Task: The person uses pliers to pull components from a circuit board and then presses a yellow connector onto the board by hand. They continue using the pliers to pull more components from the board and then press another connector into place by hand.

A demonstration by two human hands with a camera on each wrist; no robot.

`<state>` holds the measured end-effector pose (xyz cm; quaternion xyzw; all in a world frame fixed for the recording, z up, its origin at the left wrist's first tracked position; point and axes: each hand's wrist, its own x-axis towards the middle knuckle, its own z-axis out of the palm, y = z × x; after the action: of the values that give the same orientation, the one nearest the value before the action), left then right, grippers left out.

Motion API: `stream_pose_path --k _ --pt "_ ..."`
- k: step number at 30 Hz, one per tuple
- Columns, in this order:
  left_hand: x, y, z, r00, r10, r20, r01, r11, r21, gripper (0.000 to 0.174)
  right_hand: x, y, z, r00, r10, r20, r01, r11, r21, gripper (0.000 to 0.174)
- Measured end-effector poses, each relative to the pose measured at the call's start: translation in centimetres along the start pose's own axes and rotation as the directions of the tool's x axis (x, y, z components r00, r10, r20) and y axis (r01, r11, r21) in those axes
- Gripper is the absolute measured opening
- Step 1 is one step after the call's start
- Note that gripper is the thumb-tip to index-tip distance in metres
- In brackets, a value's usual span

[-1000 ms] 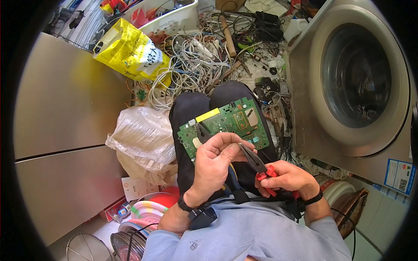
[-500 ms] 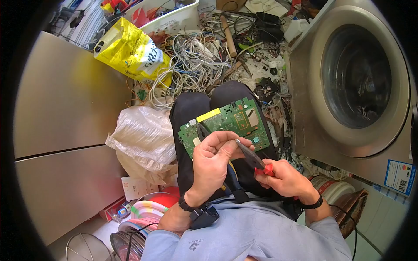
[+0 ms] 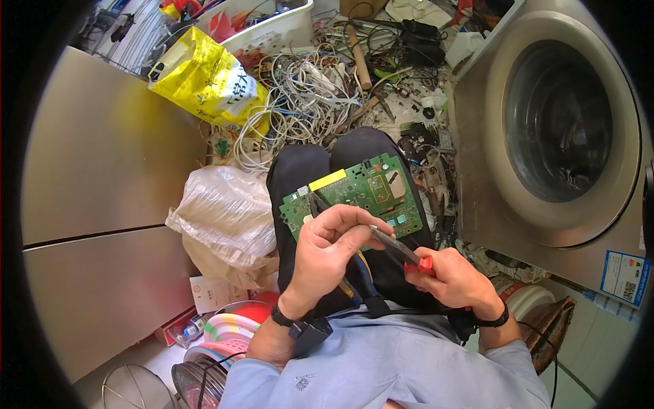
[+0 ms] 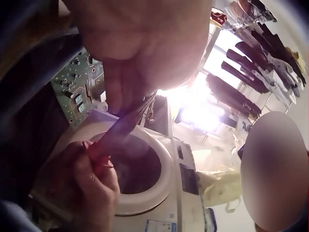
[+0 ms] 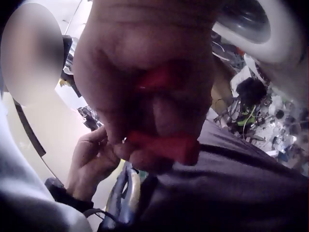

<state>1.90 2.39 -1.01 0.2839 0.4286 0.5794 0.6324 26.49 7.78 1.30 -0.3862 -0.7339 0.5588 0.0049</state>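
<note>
My right hand (image 3: 458, 279) grips red-handled pliers (image 3: 402, 251), their dark jaws pointing up and left to the left hand's fingertips. My left hand (image 3: 327, 249) pinches a tiny light piece at the tip of those jaws; its exact form cannot be told. Beneath lies a green circuit board (image 3: 360, 183) with a yellow strip, across the thighs. A second pair of pliers (image 3: 317, 204) rests with its dark tip on the board, partly hidden by the left hand. In the right wrist view the right hand (image 5: 149, 72) is wrapped round the red handles (image 5: 166, 147).
A washing machine (image 3: 477, 136) stands at the right, a metal cabinet (image 3: 102, 157) at the left. Tangled cables (image 3: 300, 102), a yellow bag (image 3: 204, 78) and a white bin (image 3: 272, 31) lie ahead. A pale sack (image 3: 225, 211) sits beside the left knee.
The right hand has moved slightly up and turned the pliers, whose jaws now look narrower. The left hand has shifted slightly left, its fingertips still at the jaw tips.
</note>
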Motion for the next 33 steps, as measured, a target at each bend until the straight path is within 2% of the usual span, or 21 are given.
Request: stream_pose_path --k 1,2,3,5,6,8,10,13,15,17,19,23,25,27,30,32,33 --pt "0.1 0.2 -0.5 0.997 -0.043 0.071 0.046 0.998 -0.049 0.015 0.0 -0.1 -0.3 0.995 0.050 0.088 -0.058 0.994 0.090 0.019" --pt "0.2 0.4 -0.8 0.997 -0.041 0.069 0.044 0.998 -0.050 0.015 0.1 -0.1 -0.5 0.979 0.092 0.181 -0.123 0.977 0.172 0.018" --pt "0.2 0.6 -1.0 0.992 -0.050 0.113 0.056 0.997 -0.048 0.014 0.1 0.0 -0.7 0.979 0.090 0.185 -0.122 0.978 0.170 0.018" --pt "0.3 0.7 -1.4 0.987 -0.057 0.147 0.064 0.997 -0.046 0.013 0.3 0.8 -1.0 0.946 -0.010 0.325 -0.086 0.956 0.281 0.018" --pt "0.4 0.6 -1.6 0.980 -0.069 0.186 0.086 0.993 -0.083 0.013 0.3 1.2 -0.9 0.943 -0.014 0.332 -0.085 0.956 0.280 0.018" --pt "0.7 0.7 -2.0 0.972 -0.076 0.222 0.104 0.988 -0.118 0.014 0.3 1.9 -0.7 0.909 -0.073 0.412 -0.131 0.886 0.445 0.020" --pt "0.7 0.7 -2.0 0.942 -0.089 0.324 0.153 0.972 -0.178 0.015 0.2 2.5 -0.6 0.889 -0.108 0.444 -0.135 0.866 0.482 0.020" --pt "0.8 1.3 -1.9 0.921 -0.128 0.369 0.188 0.973 -0.131 0.017 0.1 2.7 -0.5 0.863 -0.154 0.481 -0.145 0.838 0.527 0.021" --pt "0.6 1.3 -1.6 0.933 -0.130 0.335 0.173 0.980 -0.100 0.020 0.1 2.6 -0.4 0.857 -0.164 0.489 -0.147 0.830 0.538 0.021" --pt "0.6 1.2 -1.7 0.945 -0.130 0.301 0.158 0.985 -0.069 0.024 0.1 2.4 -0.3 0.872 -0.150 0.466 -0.151 0.824 0.546 0.021" --pt "0.6 0.6 -2.2 0.934 -0.102 0.343 0.157 0.978 -0.138 0.015 0.0 2.7 0.1 0.871 -0.147 0.468 -0.158 0.819 0.551 0.021" --pt "0.4 -0.2 -2.1 0.942 -0.040 0.333 0.111 0.974 -0.197 0.014 0.0 2.2 0.4 0.895 -0.119 0.431 -0.144 0.835 0.531 0.020" --pt "0.0 -1.3 -1.5 0.984 0.012 0.180 0.045 0.951 -0.306 0.021 0.2 1.3 0.2 0.912 -0.087 0.400 -0.133 0.861 0.491 0.020" --pt "-0.2 -2.1 -1.3 0.989 0.013 0.150 0.038 0.942 -0.333 0.023 0.3 0.8 0.2 0.928 -0.055 0.368 -0.126 0.884 0.450 0.019" --pt "-0.5 -2.2 -0.8 0.997 0.006 0.078 0.022 0.932 -0.361 0.029 0.1 0.1 0.8 0.959 0.016 0.282 -0.126 0.917 0.377 0.017" --pt "-0.8 -2.4 -0.4 0.999 -0.005 0.033 0.017 0.932 -0.362 0.032 -0.1 -0.6 1.4 0.998 -0.005 0.065 -0.006 0.987 0.159 0.015" --pt "-0.8 -2.7 -0.4 1.000 0.008 0.010 -0.003 0.909 -0.417 0.027 0.0 -0.6 1.7 0.999 -0.049 -0.008 0.049 0.998 0.049 0.019"
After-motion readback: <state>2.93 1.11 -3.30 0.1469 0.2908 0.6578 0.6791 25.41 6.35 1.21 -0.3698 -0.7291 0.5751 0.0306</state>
